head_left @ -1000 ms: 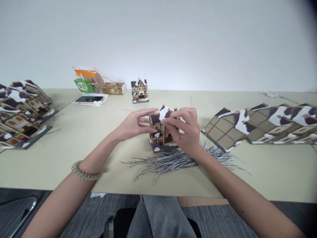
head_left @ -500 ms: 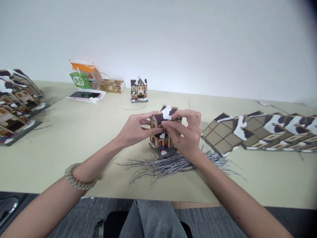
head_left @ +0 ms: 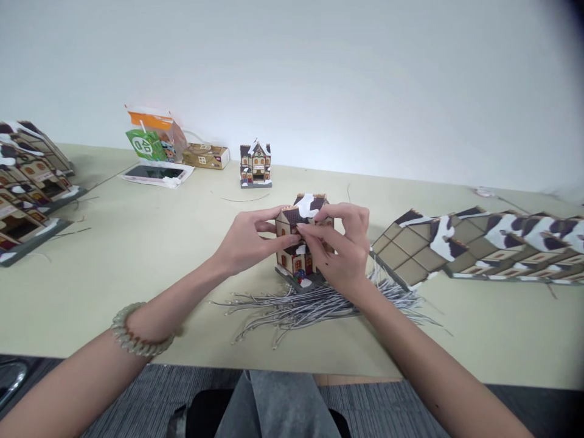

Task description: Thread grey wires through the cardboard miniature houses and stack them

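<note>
Centrally, a small model house (head_left: 298, 243) stands on the bench (head_left: 137, 243), just behind a loose heap of grey wires (head_left: 314, 304). Snow-patched dark roof, tan walls, orange windows, grey base. Both hands on it.

Left hand (head_left: 246, 243): pressed to the house's left wall, thumb and forefinger reaching across the front at roof level. Grip closed on the house from that side. A coiled band (head_left: 137, 334) sits on the left wrist.

Right hand (head_left: 342, 252): covers the house's right side, fingers (head_left: 314, 234) bent onto the roof edge and front face, fingertips meeting those of the left hand near the gable. Grip also clamped on the house. The right forearm passes over the wire heap; cannot tell whether it touches.

Right of the hands: a row of flattened houses (head_left: 479, 243), leaning one on another like tiles and running off toward the right edge. Its nearest end lies just beside the right hand and the wires.

Far left: more stacked houses (head_left: 27, 182), partly cut by the frame, with a few stray wires near them.

Back of the bench, near the wall: a finished house (head_left: 255, 164) standing upright and alone; left of it a small brown box (head_left: 205, 156), then an orange and green bag (head_left: 152, 137), then a phone (head_left: 155, 173) lying flat on something white.

Near edge: grey-clad knee below the bench.
</note>
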### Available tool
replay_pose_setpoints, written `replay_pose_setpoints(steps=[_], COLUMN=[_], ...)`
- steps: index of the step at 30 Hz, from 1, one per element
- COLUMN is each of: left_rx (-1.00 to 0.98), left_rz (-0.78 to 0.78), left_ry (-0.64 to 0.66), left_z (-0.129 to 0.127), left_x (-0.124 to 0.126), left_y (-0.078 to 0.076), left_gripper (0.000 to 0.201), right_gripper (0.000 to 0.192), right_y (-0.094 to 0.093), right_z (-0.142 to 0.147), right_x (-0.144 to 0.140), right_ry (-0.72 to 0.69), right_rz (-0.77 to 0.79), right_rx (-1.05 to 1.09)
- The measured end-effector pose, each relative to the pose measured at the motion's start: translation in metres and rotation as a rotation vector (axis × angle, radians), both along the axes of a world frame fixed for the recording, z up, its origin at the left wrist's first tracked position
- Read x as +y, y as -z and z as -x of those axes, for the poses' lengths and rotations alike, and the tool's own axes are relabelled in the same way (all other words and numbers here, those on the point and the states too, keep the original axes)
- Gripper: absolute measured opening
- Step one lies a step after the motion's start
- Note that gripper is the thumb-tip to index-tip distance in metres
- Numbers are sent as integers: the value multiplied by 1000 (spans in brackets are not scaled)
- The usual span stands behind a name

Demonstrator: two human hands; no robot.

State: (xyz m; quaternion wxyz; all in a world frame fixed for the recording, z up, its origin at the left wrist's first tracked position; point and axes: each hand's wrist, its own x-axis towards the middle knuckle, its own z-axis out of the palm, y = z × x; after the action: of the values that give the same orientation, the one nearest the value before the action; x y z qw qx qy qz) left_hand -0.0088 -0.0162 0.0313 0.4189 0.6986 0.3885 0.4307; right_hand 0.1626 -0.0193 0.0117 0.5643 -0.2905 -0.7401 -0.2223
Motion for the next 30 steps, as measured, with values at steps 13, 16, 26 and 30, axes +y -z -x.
replay_pose_setpoints(steps=[13,16,26,30], left_rx=[-72,-89,-99,-76], left_rz=[39,26,-15,-30], left_ry=[-27,-32,-49,-46], left_z=[2,3,2,2], left_x=[1,1,-2,-2], left_y=[1,2,1,0], left_gripper=[46,44,41,45], right_gripper=[31,32,31,32], right_y=[5,4,6,7], right_z=[-2,-2,-4,-4], right_x=[-1,-3,0,1], right_ry=[10,-1,-50,-66], right_rz=[24,58,122,112], right_rx=[-122,-152,-184,-179])
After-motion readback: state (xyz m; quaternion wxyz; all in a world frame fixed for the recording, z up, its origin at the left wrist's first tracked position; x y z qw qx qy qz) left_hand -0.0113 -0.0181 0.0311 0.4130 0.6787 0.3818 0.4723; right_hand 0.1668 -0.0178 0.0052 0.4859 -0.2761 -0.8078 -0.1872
